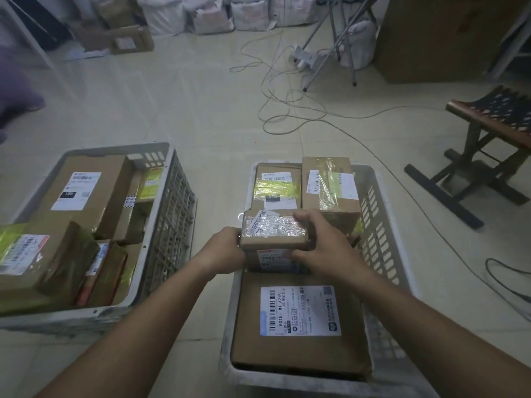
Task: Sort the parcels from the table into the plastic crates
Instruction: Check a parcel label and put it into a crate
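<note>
Two grey plastic crates stand on the floor. In the right crate (382,225) a small taped cardboard parcel (273,229) sits on top of another labelled box (273,261). My left hand (222,249) grips the small parcel's left end. My right hand (321,242) holds its right end, fingers curled over the top and thumb on the box below. A large flat box with a white label (300,311) lies in the near half of this crate. Two more boxes (275,185) (330,185) fill the far half. The left crate (169,202) holds several cardboard parcels.
Loose cables (287,110) trail over the tiled floor beyond the crates. A folding stool (488,133) stands at the right, a metal stand (333,44) and a big carton (442,38) behind it. White sacks and boxes line the far wall.
</note>
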